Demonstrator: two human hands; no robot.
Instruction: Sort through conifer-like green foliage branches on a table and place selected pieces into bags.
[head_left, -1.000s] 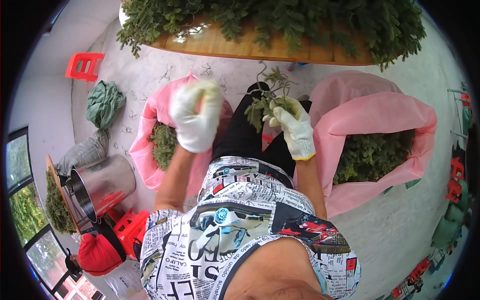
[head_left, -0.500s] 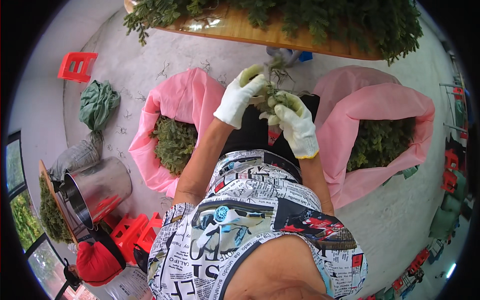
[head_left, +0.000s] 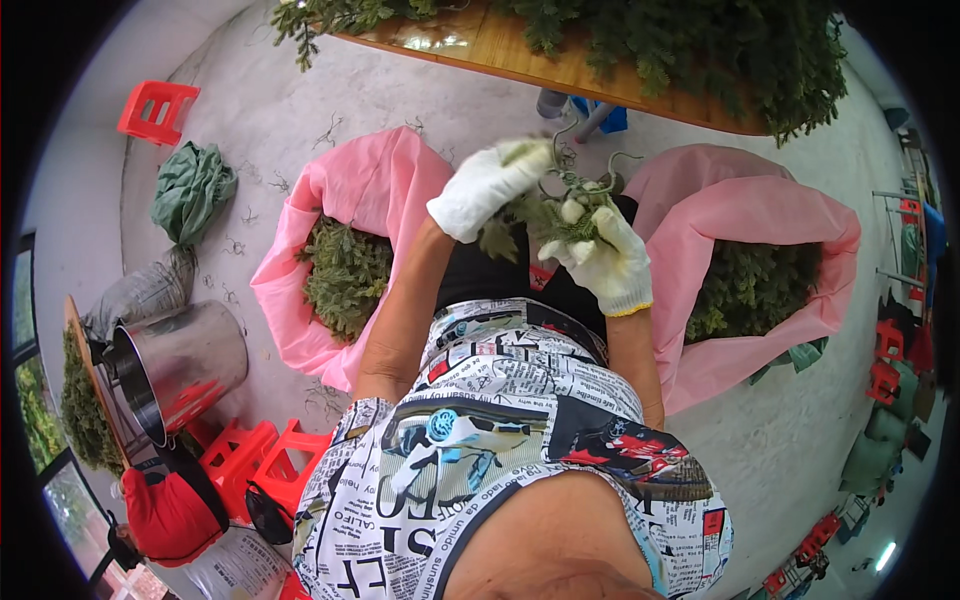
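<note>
A small bunch of artificial evergreen sprigs (head_left: pixel 577 228) is held in front of my lap. My right hand (head_left: pixel 612 265), in a white work glove with a yellow cuff edge, is closed around it. Thin green stems curl out of the bunch on its far side. My left hand (head_left: pixel 482 190), gloved as well, is beside the stems with its fingers smeared by motion. Some greenery hangs below the left fingers; whether they grip it is unclear. Pink sacks of similar greenery flank my knees, one left (head_left: pixel 285 260) and one right (head_left: pixel 760 195).
Ahead stands a wooden table (head_left: pixel 480 45) heaped with greenery. On the left are a red stool (head_left: pixel 157 110), a green sack (head_left: pixel 193 195), a shiny metal drum (head_left: pixel 190 365) and more red stools (head_left: pixel 240 455). A person in red (head_left: pixel 175 515) is at the lower left. Stem scraps dot the floor.
My left hand has shifted slightly right and down, its fingers now blurred beside the stems. The bunch in my right hand has turned, showing its curled stems more plainly. The whole view has shifted slightly.
</note>
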